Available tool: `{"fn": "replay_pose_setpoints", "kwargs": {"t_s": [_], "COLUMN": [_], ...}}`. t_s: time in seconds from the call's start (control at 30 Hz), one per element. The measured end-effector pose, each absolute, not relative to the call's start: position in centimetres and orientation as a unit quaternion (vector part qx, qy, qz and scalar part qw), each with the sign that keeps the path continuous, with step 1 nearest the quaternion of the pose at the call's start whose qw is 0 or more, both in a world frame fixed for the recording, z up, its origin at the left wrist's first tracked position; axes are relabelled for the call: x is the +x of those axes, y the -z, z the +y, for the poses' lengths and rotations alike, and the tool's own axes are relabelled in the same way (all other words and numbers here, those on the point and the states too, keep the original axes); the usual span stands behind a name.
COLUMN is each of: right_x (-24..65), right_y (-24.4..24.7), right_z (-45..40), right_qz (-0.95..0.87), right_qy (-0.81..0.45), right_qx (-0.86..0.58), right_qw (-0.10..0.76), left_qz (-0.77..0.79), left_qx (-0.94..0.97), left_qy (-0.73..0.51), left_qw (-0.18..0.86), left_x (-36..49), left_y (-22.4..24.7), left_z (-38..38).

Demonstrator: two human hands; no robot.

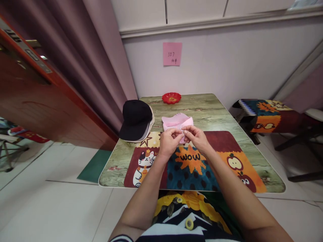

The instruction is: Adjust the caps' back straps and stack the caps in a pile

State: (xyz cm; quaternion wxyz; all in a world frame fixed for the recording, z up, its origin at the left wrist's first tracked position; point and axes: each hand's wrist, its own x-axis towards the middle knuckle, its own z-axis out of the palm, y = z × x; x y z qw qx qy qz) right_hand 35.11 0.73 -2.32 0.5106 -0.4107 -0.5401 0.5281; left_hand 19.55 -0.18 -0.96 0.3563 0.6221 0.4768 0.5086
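Note:
A pink cap lies near the middle of the table, just beyond and partly under my hands. My left hand is closed in a pinch at the cap's near edge. Close against it, my right hand pinches too, its fingertips meeting those of the left. Between the fingertips is a small part of the cap, perhaps its strap; the detail is too small to tell. Both hands hide the near part of the cap.
A black cap rests on lighter caps at the table's left edge. A red scalloped dish stands at the back. Under my hands lies a patterned mat. Behind the table is a wall with a pink note.

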Motion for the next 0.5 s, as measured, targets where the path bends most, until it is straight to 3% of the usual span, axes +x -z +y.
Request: {"fn": "replay_pose_setpoints", "kwargs": {"t_s": [0.17,0.4,0.5], "right_x": [34.71,34.58,35.03], "right_y": [2.61,3.02,2.21], "right_z": [0.51,0.32,0.18], "right_qz": [-0.55,-0.604,-0.68], "right_qy": [-0.5,-0.433,-0.319], "right_qx": [-0.417,-0.448,-0.451], "right_qw": [0.523,0.497,0.482], "left_qz": [0.474,0.466,0.465], "left_qx": [0.519,0.536,0.544], "left_qy": [-0.51,-0.501,-0.509], "left_qw": [0.495,0.494,0.478], "left_x": [19.47,19.23,19.12], "left_y": [0.77,0.77,0.89], "left_z": [0.05,0.27,0.32]}}
